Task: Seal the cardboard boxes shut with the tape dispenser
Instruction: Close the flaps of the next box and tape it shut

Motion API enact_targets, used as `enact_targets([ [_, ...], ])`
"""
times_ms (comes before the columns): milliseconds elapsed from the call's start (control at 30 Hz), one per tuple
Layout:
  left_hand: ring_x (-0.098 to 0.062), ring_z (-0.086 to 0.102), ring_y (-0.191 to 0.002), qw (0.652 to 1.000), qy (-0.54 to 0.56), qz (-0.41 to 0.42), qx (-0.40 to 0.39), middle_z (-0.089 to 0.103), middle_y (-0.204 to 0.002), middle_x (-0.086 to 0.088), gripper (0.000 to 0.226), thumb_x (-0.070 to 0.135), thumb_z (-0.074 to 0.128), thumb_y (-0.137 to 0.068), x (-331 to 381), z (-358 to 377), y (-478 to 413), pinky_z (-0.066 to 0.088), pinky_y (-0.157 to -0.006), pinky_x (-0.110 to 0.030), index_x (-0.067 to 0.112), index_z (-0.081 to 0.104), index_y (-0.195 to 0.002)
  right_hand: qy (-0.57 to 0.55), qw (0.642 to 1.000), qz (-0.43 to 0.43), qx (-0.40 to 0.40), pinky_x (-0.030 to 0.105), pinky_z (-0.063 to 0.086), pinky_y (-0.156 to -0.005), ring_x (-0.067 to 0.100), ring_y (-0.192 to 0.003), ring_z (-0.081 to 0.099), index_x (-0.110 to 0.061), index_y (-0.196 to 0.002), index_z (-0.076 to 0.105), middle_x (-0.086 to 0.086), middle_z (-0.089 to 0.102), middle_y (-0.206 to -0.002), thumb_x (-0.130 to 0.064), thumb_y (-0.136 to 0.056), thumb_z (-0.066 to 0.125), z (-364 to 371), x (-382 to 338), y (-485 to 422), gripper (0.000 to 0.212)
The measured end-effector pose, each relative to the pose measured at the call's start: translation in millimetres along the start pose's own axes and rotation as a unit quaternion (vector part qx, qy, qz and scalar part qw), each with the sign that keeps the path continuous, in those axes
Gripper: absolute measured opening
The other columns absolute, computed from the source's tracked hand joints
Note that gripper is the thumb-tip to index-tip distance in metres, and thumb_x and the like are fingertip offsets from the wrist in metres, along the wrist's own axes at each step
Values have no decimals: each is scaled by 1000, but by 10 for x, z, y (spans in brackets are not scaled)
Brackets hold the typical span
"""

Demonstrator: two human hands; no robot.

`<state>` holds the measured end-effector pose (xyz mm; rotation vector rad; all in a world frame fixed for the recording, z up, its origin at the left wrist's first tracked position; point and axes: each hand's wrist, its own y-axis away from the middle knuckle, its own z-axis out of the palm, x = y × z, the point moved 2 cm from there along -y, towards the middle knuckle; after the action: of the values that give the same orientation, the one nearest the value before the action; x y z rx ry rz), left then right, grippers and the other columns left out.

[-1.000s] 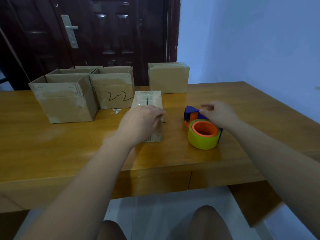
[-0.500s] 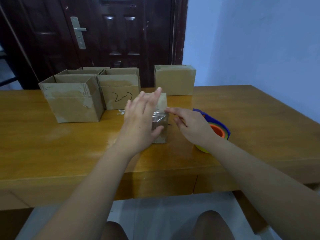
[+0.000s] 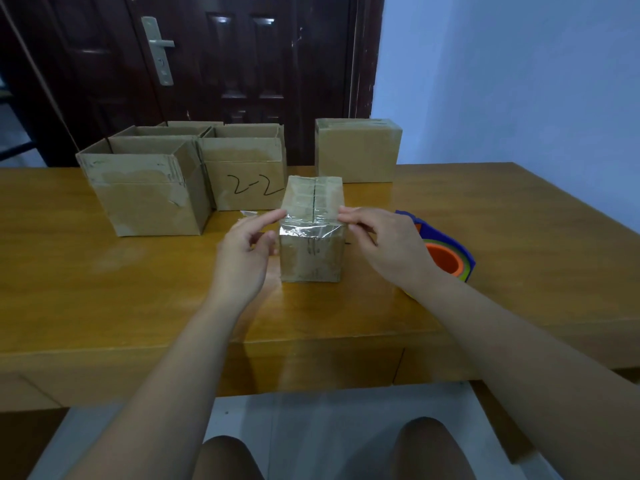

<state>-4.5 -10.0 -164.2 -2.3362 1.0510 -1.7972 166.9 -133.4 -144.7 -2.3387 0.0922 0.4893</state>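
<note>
small box (image 3: 311, 230) before open boxes (image 3: 149, 188), tape dispenser (image 3: 446, 251) right, on table (image 3: 104, 289)

Ok, left hand (image 3: 242, 258) is showing bare, five fingers, nails too small to judge. Right hand (image 3: 388, 244) is looking the same, bare fingers, knuckles catching a bit of light. Left forearm (image 3: 180, 368) is showing bare right to the btm edge. Right forearm (image 3: 519, 344) likewise, bare to the frame's right side & looking v. wide near the lens. Down at the btm, left knee (image 3: 225, 459) & right knee (image 3: 429, 445) are peeking in, both bare, rounded, sitting in shadow.
</note>
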Motion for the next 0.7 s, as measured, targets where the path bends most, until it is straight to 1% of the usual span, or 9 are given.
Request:
enact_targets([
  [67,0,55,-100,1000,-9,14,-9,58,-118,12,36,10,51,-96,-28,-16,-31,50,-91,-36,32,62,-122,-11,1000,-5,11,16,43,-97,11,-112,60,-5,-114,67,8,67,-119,-3,-91,57,15,11,15,25],
  [133,-7,55,-101,1000,-6,23,-7,59,-115,11,34,9,55,-94,-27,-37,-52,48,-92,-32,35,63,-115,-25,1000,2,10,25,47,-98,13,-115,59,-5,-117,66,9,65,-121,-4,-91,57,40,21,32,27],
  [200,-4,55,-100,999,-11,39,-6,59,-113,15,33,8,59,-91,-21,-59,-71,46,-90,-23,36,63,-109,-39,999,9,10,31,49,-99,13,-116,58,-5,-118,65,8,64,-124,-4,-91,57,55,30,45,28],
  [300,3,54,-96,998,-34,52,-11,55,-117,20,32,11,61,-90,-10,-91,-84,41,-80,-8,36,62,-109,-52,998,14,16,30,49,-99,10,-118,55,-6,-120,64,6,63,-126,-4,-91,59,79,40,63,29],
  [400,-2,54,-100,996,-48,66,-28,51,-125,17,32,12,64,-87,-5,-67,-68,44,-82,-15,35,60,-110,-64,997,26,25,26,47,-100,6,-119,53,-8,-120,64,4,62,-127,-5,-91,60,109,46,79,30],
  [467,-6,51,-112,994,-58,87,-35,48,-131,18,30,11,64,-87,2,-41,-62,45,-88,-22,32,58,-108,-73,996,40,28,22,47,-100,7,-120,53,-8,-120,63,3,61,-128,-5,-91,60,135,36,91,30],
  [533,-7,42,-124,991,-73,102,-37,43,-134,23,25,12,63,-88,0,-27,-73,41,-92,-24,30,57,-105,-90,994,57,31,13,45,-96,6,-119,53,-8,-119,64,1,61,-127,-4,-91,59,153,22,101,29],
  [600,-4,36,-125,991,-76,102,-44,40,-135,27,21,14,62,-89,-7,-24,-80,38,-94,-24,28,56,-103,-113,990,72,37,7,43,-92,6,-118,54,-8,-116,65,-2,60,-125,-2,-90,59,167,5,108,27],
  [700,-4,37,-128,991,-59,103,-59,44,-135,26,21,15,59,-92,-11,-17,-77,37,-99,-28,34,51,-97,-174,979,105,22,10,42,-96,6,-122,52,-14,-108,64,-6,57,-129,-4,-90,59,178,-18,107,21],
])
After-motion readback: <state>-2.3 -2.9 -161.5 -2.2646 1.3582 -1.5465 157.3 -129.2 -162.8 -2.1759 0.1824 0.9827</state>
